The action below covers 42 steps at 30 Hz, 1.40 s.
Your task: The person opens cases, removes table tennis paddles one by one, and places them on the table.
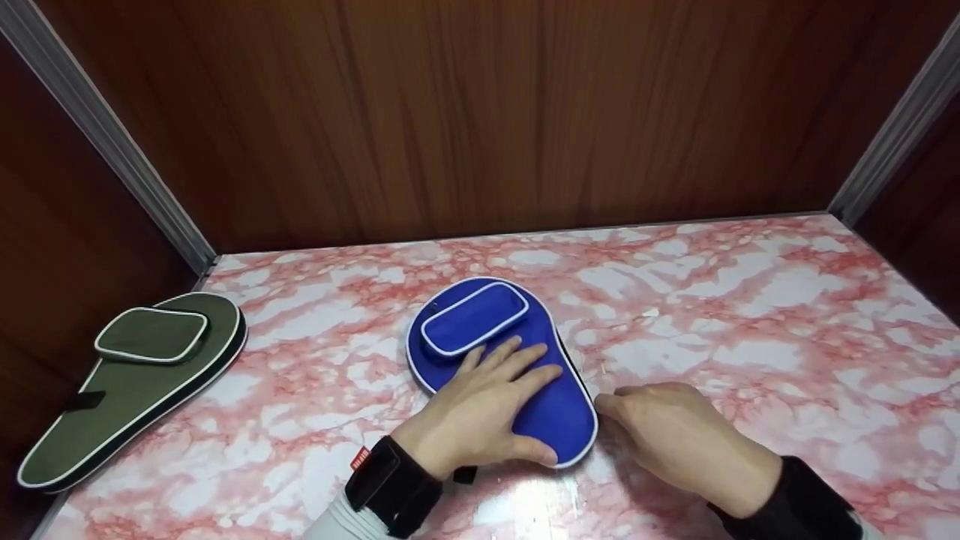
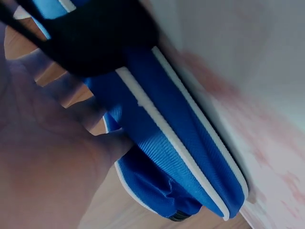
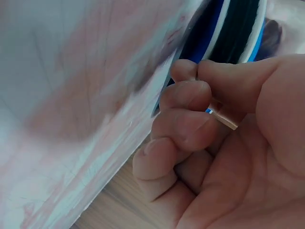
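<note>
A blue paddle-shaped case with white piping and a raised front pocket lies in the middle of the pink marbled tabletop. My left hand presses flat on its narrow end, fingers straight and thumb along the near edge. The left wrist view shows the case's side beside that palm. My right hand sits just right of the case, fingers curled. Its thumb and forefinger pinch together at the black zipper band; what is between them is hidden.
A dark green case of the same shape lies at the table's left edge, partly overhanging. A brown wooden wall closes off the back, with metal corner posts at left and right.
</note>
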Each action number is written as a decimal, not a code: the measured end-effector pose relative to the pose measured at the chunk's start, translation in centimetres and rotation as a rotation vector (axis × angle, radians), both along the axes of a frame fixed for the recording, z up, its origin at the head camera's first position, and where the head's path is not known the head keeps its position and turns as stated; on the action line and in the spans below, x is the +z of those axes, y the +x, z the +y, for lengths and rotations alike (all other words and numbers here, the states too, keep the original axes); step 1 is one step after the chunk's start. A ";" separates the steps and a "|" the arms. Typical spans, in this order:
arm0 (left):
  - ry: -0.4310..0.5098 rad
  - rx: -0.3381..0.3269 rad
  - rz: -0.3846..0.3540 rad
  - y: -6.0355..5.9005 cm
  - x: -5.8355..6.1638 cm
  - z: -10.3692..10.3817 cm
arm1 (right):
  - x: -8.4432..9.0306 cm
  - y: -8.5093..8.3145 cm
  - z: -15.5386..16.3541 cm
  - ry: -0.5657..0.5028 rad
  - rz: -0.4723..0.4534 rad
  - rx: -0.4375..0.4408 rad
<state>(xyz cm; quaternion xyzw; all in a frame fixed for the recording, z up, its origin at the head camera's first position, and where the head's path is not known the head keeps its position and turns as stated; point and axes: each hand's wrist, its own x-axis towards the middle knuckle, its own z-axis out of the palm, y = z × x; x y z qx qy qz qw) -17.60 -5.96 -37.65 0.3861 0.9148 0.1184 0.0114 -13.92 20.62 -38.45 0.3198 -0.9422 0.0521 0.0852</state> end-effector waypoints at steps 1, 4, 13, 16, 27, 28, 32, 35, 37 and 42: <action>0.001 0.007 0.006 -0.1 0.0 0.0 | 0.0 0.0 0.0 0.001 -0.001 0.005; 0.007 0.026 0.014 -0.3 -0.1 -0.1 | 0.0 0.2 0.0 0.000 -0.014 0.015; 0.002 0.076 0.002 -0.5 -0.2 -0.4 | -0.4 1.5 -1.5 0.001 -0.027 0.029; 0.009 0.079 -0.007 -0.5 -0.1 -0.4 | -0.7 1.9 -2.0 -0.002 0.005 0.022; 0.018 0.082 -0.011 -0.5 0.0 -0.4 | -1.6 2.9 -3.9 -0.006 0.097 0.007; 0.017 0.080 -0.012 -0.5 0.0 -0.4 | -1.6 3.0 -4.1 -0.010 0.106 0.012; 0.018 0.073 -0.015 -0.6 0.1 -0.5 | -1.9 3.3 -5.0 -0.024 0.128 0.017; 0.020 0.063 -0.016 -0.6 0.1 -0.6 | -2.0 3.7 -5.7 -0.007 0.140 -0.002; 0.023 0.056 -0.018 -0.7 0.2 -0.7 | -2.1 3.8 -6.2 0.009 0.154 -0.013; 0.029 0.054 -0.023 -0.7 0.3 -0.7 | -1.9 3.7 -7.6 0.057 0.184 -0.016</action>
